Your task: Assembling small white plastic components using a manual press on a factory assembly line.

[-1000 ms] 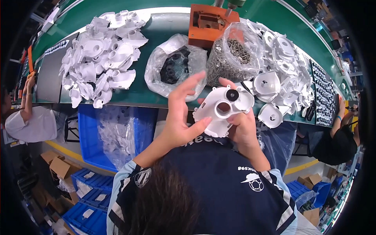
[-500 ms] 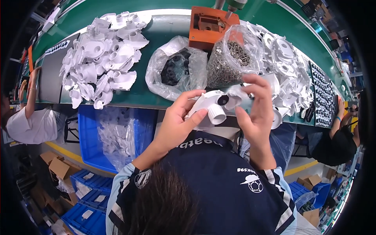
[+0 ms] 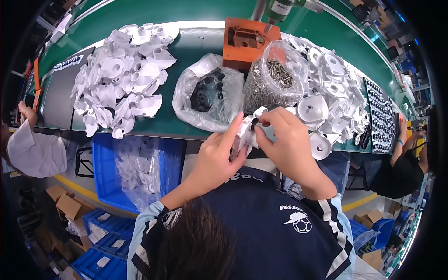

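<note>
In front of my chest, my left hand (image 3: 213, 156) is closed around a white plastic housing part (image 3: 251, 139) with a ribbed round neck. A small black piece (image 3: 254, 122) shows at the part's top. My right hand (image 3: 291, 147) is closed too, its thumb and fingertips pinching the part's right side beside the black piece. The fingers partly cover the part, so whether anything small is between the right fingertips is hidden. Just beyond my hands stand a clear bag of black round pieces (image 3: 205, 95) and a clear bag of metal screws (image 3: 270, 81).
White plastic parts lie heaped at left (image 3: 123, 74) and right (image 3: 333, 81). Behind the bags stands an orange fixture (image 3: 249, 44) under a green tool (image 3: 280, 9). A blue bin (image 3: 109, 172) sits below the table edge (image 3: 154, 134). Other people work at both sides.
My right hand has come in leftward from spread fingers to a pinch at the white part. The left hand has turned the part, so its ribbed neck faces another way.
</note>
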Demonstrator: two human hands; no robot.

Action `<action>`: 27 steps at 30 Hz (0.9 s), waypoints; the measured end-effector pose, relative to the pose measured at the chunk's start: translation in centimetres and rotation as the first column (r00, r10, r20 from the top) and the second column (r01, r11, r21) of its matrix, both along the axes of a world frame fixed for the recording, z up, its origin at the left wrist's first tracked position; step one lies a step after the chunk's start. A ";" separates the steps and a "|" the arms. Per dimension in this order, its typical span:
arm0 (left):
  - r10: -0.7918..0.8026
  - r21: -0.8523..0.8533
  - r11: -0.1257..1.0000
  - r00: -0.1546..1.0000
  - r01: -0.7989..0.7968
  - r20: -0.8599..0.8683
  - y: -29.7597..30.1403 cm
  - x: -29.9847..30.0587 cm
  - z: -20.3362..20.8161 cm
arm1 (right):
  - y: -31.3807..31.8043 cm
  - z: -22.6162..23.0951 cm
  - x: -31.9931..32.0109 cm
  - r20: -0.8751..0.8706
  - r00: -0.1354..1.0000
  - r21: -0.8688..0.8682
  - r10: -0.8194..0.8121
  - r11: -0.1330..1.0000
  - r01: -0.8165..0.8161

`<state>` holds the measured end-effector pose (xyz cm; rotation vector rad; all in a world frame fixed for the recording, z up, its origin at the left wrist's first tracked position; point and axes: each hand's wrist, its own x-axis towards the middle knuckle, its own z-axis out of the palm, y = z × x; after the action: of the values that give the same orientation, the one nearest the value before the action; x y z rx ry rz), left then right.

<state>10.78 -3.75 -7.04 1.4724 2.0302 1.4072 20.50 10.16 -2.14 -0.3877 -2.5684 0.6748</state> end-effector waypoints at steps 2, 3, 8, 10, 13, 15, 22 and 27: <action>0.078 -0.014 0.997 0.995 -0.077 0.061 0.0 0.3 -0.3 | -0.3 -0.5 -0.5 -0.022 1.000 0.091 -0.010 0.996 0.012; 0.078 -0.008 0.997 0.995 -0.078 0.062 0.1 0.3 -0.7 | -0.4 -0.7 -0.7 -0.021 1.000 0.097 -0.009 0.995 0.011; 0.069 -0.110 0.994 0.856 -0.014 0.512 0.1 -0.4 -0.7 | -0.3 -0.9 -1.6 0.058 0.998 0.078 0.022 0.997 -0.027; 0.043 -0.093 0.996 0.788 0.018 0.614 -0.1 -0.7 -1.1 | -0.3 -0.5 -1.7 0.101 0.994 0.011 0.047 0.999 -0.048; -0.015 -0.045 0.995 0.606 0.084 0.795 -0.2 -1.2 -1.8 | -0.1 0.5 -1.8 0.172 0.982 -0.055 0.077 0.996 -0.069; -0.048 -0.012 0.993 0.492 0.117 0.869 0.0 -1.5 -2.0 | 0.3 1.0 -1.8 0.208 0.974 -0.129 0.094 0.989 -0.068; -0.070 0.075 0.997 0.326 -0.003 0.943 -1.1 -3.2 -3.1 | 10.2 6.7 -0.8 0.002 0.988 -0.378 -0.153 0.915 0.143; -0.053 0.099 0.987 0.323 -0.127 0.945 -2.6 -5.5 -3.7 | 21.0 1.6 -4.3 0.135 0.949 -0.007 -0.284 0.958 0.288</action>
<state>5.29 -6.33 -10.77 0.3029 1.1393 1.8309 16.21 31.18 -0.56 -0.8216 -2.5542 0.5934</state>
